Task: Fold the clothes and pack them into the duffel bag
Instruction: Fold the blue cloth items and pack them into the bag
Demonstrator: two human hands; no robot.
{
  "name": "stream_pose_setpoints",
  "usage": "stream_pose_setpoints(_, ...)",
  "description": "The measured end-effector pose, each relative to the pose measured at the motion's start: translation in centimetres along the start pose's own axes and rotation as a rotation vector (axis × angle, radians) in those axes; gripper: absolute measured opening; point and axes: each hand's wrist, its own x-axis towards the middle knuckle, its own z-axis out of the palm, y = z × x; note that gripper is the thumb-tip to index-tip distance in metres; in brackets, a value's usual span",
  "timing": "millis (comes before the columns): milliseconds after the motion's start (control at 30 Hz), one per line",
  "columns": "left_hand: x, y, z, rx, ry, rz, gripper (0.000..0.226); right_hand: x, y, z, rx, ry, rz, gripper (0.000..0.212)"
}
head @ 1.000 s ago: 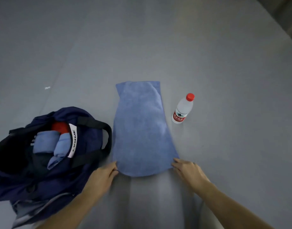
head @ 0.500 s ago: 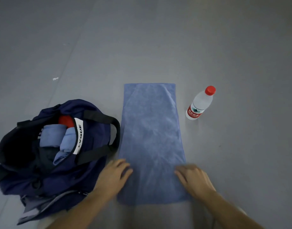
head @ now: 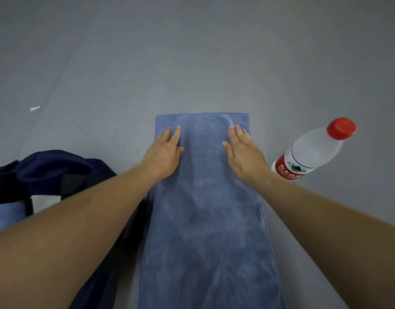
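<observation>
Long folded blue cloth (head: 205, 219) flat on grey surface (head: 192, 52), left hand (head: 164, 150) and right hand (head: 245, 152) with fingers straight on its far end, navy duffel bag (head: 58, 170) at left, red-capped water bottle (head: 312, 150) at right

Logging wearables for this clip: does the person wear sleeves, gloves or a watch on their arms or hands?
No. No sleeve shows on either arm within the frame, and the left hand and right hand show no glove, watch or visible ring.

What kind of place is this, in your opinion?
Probably a plain indoor packing spot: a wide grey surface, floor or large table, I cannot tell. On it are a blue cloth, a navy duffel bag and a water bottle.
</observation>
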Motion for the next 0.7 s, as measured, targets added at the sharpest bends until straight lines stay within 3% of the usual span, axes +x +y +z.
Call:
stream_pose_setpoints(133,4.3,-2.0,-0.8,0.084,-0.031,-0.003,0.06,5.0,1.5,0.4,-0.065,0.025,-0.013,0.06)
stream_pose_setpoints(267,6.9,-4.3,-1.3,0.16,-0.081,0.004,0.057,6.1,2.2,1.9,-0.24,-0.071,0.045,0.065)
stream_pose_setpoints(367,7.9,-5.1,-2.4,0.172,0.03,0.023,0.046,6.7,2.3,1.8,-0.179,0.093,0.053,0.061)
stream_pose_setpoints(467,9.4,-5.2,-3.3,0.105,0.119,-0.055,0.03,8.2,2.3,0.5,-0.114,0.199,0.103,0.042)
stream_pose_setpoints(600,10.4,-4.7,-3.3,-0.025,0.08,-0.204,0.042,9.6,2.7,-1.3,-0.171,0.088,0.157,0.051)
stream_pose_setpoints(700,10.4,-4.4,-2.7,-0.099,0.093,-0.26,0.021,10.8,2.5,-2.2,-0.15,0.028,0.188,0.044)
